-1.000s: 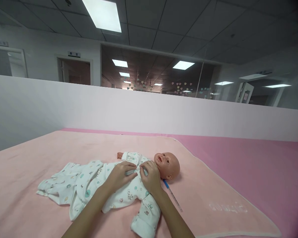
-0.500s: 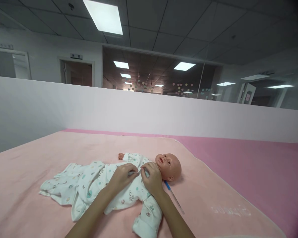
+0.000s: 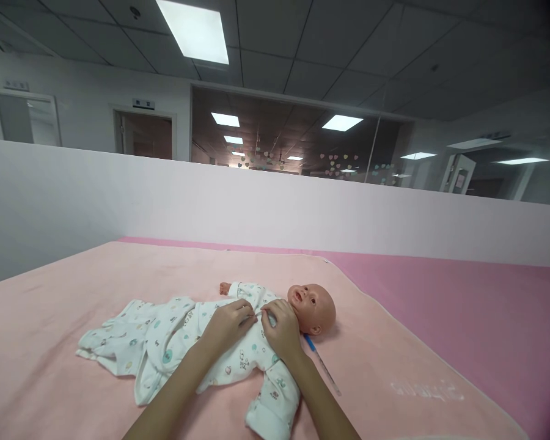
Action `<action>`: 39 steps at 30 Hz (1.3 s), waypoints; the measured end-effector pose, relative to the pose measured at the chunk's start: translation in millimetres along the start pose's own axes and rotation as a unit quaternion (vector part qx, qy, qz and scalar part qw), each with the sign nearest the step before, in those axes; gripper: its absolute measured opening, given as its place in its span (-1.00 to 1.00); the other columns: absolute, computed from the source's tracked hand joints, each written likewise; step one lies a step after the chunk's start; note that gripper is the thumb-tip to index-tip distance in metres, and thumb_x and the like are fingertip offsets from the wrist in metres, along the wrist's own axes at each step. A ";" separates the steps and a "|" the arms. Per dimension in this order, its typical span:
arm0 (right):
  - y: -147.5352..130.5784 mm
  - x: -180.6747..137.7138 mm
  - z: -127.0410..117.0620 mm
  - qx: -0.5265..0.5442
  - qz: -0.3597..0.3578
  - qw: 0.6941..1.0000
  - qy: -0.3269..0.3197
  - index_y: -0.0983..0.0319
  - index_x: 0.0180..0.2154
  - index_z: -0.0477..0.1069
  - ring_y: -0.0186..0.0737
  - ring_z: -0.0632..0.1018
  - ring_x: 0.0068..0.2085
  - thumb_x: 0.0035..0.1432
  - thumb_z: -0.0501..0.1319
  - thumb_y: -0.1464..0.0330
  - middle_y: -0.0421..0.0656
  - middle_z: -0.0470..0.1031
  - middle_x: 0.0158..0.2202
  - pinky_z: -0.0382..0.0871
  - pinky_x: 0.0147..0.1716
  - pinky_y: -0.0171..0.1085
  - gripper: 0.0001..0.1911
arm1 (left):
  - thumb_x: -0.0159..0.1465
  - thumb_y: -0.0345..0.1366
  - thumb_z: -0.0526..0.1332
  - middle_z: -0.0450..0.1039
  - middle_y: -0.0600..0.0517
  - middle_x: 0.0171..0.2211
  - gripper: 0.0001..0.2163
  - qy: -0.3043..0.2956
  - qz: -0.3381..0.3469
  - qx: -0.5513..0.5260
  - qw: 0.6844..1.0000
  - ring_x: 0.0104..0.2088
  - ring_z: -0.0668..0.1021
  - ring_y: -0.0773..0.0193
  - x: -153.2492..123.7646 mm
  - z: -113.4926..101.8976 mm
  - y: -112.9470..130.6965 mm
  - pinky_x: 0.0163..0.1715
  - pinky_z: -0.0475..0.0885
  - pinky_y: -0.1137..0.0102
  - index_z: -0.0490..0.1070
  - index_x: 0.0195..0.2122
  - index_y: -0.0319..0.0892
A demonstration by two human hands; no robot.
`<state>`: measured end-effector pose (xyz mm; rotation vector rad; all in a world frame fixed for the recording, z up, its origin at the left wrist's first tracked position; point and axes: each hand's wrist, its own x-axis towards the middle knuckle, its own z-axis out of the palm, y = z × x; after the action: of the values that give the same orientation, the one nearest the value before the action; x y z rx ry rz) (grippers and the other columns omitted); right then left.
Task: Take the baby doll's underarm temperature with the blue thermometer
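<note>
A baby doll (image 3: 315,310) lies on its back, its head to the right. It wears a white printed baby gown (image 3: 158,333), spread out flat to the left below the body. Over the chest, my left hand (image 3: 231,322) is closed in a pinch on a thin white tie (image 3: 258,313) of the gown. Close beside it, just below the doll's chin, my right hand (image 3: 282,332) also pinches the tie. The fingertips of both hands nearly meet, and they partly hide the tie.
A pen (image 3: 323,365) with a blue cap lies beside the doll's head. Under everything is a peach blanket (image 3: 394,342) on a pink surface (image 3: 462,299). A low white wall (image 3: 275,208) stands behind, with a window and doorways beyond.
My left fingers have turned slightly further over the tie, so less of it shows between the hands. The right hand stays almost still, and the view has shifted slightly.
</note>
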<state>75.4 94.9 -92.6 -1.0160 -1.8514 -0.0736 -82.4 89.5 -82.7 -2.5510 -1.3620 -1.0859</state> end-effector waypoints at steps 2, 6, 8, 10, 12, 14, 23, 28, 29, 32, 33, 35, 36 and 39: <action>0.0 0.1 0.0 0.000 0.001 1.000 0.001 0.23 -0.47 0.32 -0.27 0.34 -0.35 0.05 0.05 0.49 -0.19 0.39 -0.46 0.14 -0.32 -0.28 -0.87 | 0.20 -0.26 0.07 0.44 0.08 -0.32 -0.84 -0.005 0.008 -0.001 1.000 -0.33 0.47 0.35 -0.3 -2.8 0.4 -0.31 0.34 0.48 0.42 -0.36 -0.14; 0.5 0.4 0.3 0.001 0.001 1.000 0.004 0.23 -0.47 0.32 -0.27 0.34 -0.36 0.04 0.05 0.49 -0.19 0.39 -0.47 0.15 -0.32 -0.28 -0.87 | 0.18 -0.26 0.09 0.46 0.09 -0.30 -0.85 -0.018 0.007 -0.022 1.000 -0.31 0.48 0.35 -1.8 -9.4 2.6 -0.27 0.34 0.47 0.45 -0.34 -0.12; 0.7 0.5 0.5 0.003 0.001 1.000 0.004 0.23 -0.47 0.32 -0.27 0.35 -0.36 0.04 0.05 0.49 -0.19 0.39 -0.47 0.15 -0.32 -0.28 -0.87 | 0.18 -0.28 0.10 0.46 0.10 -0.31 -0.86 -0.017 -0.002 -0.030 0.999 -0.31 0.47 0.35 -2.1 -10.2 3.1 -0.29 0.35 0.48 0.44 -0.35 -0.11; 0.8 0.5 0.8 0.004 0.001 1.000 0.004 0.23 -0.47 0.32 -0.27 0.34 -0.36 0.04 0.05 0.49 -0.19 0.39 -0.46 0.15 -0.32 -0.28 -0.87 | 0.18 -0.29 0.10 0.46 0.11 -0.33 -0.87 -0.012 -0.010 -0.036 0.999 -0.32 0.47 0.36 -2.1 -9.1 3.0 -0.31 0.34 0.49 0.43 -0.36 -0.11; 0.8 0.5 1.0 0.004 0.000 1.000 0.003 0.23 -0.47 0.32 -0.27 0.34 -0.36 0.04 0.05 0.49 -0.19 0.39 -0.46 0.16 -0.32 -0.27 -0.87 | 0.18 -0.31 0.09 0.46 0.11 -0.34 -0.88 -0.007 -0.014 -0.040 0.999 -0.34 0.46 0.37 -1.8 -7.3 2.6 -0.33 0.34 0.50 0.42 -0.37 -0.12; 0.8 0.3 0.9 0.005 -0.001 1.000 0.004 0.23 -0.47 0.32 -0.27 0.35 -0.35 0.04 0.05 0.49 -0.19 0.39 -0.46 0.16 -0.32 -0.27 -0.88 | 0.18 -0.32 0.08 0.45 0.11 -0.36 -0.88 -0.004 -0.015 -0.043 0.999 -0.34 0.46 0.38 -1.7 -6.0 2.5 -0.33 0.33 0.50 0.41 -0.39 -0.13; -4.2 0.0 -3.4 -0.002 -0.004 1.000 0.012 0.23 -0.44 0.31 -0.27 0.32 -0.33 0.10 0.00 0.49 -0.17 0.35 -0.41 0.15 -0.32 -0.28 -0.84 | 0.18 -0.32 0.01 0.40 0.08 -0.41 -0.87 0.021 -0.028 -0.047 0.998 -0.41 0.42 0.38 -2.7 -10.1 9.7 -0.41 0.27 0.50 0.32 -0.41 -0.15; -6.3 0.7 -5.9 0.004 -0.001 1.000 0.024 0.23 -0.45 0.29 -0.26 0.33 -0.33 0.09 -0.02 0.50 -0.16 0.33 -0.41 0.16 -0.32 -0.27 -0.84 | 0.16 -0.21 0.02 0.30 0.12 -0.56 -0.83 0.000 -0.089 -0.029 0.996 -0.54 0.32 0.40 -3.1 -16.0 14.0 -0.54 0.14 0.50 0.25 -0.50 -0.17; -6.1 0.7 -5.9 0.007 0.000 1.000 0.026 0.23 -0.45 0.28 -0.25 0.33 -0.33 0.08 -0.02 0.51 -0.16 0.33 -0.41 0.16 -0.32 -0.27 -0.83 | 0.16 -0.18 0.03 0.26 0.13 -0.60 -0.79 -0.013 -0.107 -0.032 0.994 -0.57 0.28 0.41 -3.0 -17.0 13.6 -0.57 0.09 0.49 0.21 -0.54 -0.17; -5.3 0.7 -5.3 0.011 0.000 0.999 0.031 0.23 -0.46 0.28 -0.25 0.33 -0.34 0.07 -0.02 0.51 -0.16 0.33 -0.42 0.17 -0.34 -0.27 -0.83 | 0.11 -0.08 0.07 0.09 0.16 -0.68 -0.66 -0.051 -0.155 -0.063 0.985 -0.63 0.15 0.45 -1.9 -20.3 8.1 -0.61 -0.03 0.48 0.08 -0.65 -0.20; -5.0 0.7 -5.1 0.010 0.001 0.999 0.031 0.23 -0.46 0.28 -0.25 0.33 -0.34 0.07 -0.02 0.51 -0.16 0.33 -0.43 0.17 -0.34 -0.27 -0.83 | 0.07 -0.06 0.11 0.02 0.17 -0.69 -0.63 -0.067 -0.164 -0.084 0.981 -0.63 0.10 0.46 -1.6 -22.1 4.9 -0.62 -0.06 0.47 0.04 -0.67 -0.20; -4.9 0.5 -5.0 0.009 0.002 1.000 0.030 0.23 -0.47 0.28 -0.25 0.33 -0.35 0.07 -0.02 0.51 -0.16 0.32 -0.44 0.17 -0.34 -0.27 -0.83 | -0.02 -0.03 0.19 -0.08 0.19 -0.69 -0.59 -0.111 -0.171 -0.142 0.969 -0.63 0.04 0.47 -1.4 -28.1 -2.2 -0.62 -0.09 0.47 0.01 -0.68 -0.20; -4.9 0.5 -5.1 0.010 0.004 1.000 0.028 0.23 -0.47 0.27 -0.25 0.33 -0.35 0.08 -0.03 0.50 -0.16 0.32 -0.44 0.17 -0.34 -0.27 -0.83 | -0.06 -0.04 0.22 -0.10 0.19 -0.68 -0.58 -0.140 -0.169 -0.178 0.959 -0.62 0.03 0.48 -1.5 -32.3 -5.6 -0.62 -0.09 0.47 0.01 -0.69 -0.20; -4.9 0.4 -5.4 0.010 0.009 1.000 0.023 0.23 -0.47 0.26 -0.25 0.33 -0.35 0.09 -0.03 0.49 -0.16 0.32 -0.44 0.16 -0.34 -0.27 -0.83 | -0.10 -0.09 0.27 -0.01 0.19 -0.67 -0.65 -0.224 -0.176 -0.279 0.917 -0.60 0.09 0.48 -3.1 -47.8 -13.0 -0.61 -0.06 0.49 0.15 -0.67 -0.22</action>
<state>76.0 89.4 -87.6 -1.0096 -1.7977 -0.0658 -119.9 78.3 -52.1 -3.2027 -1.9131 -1.1106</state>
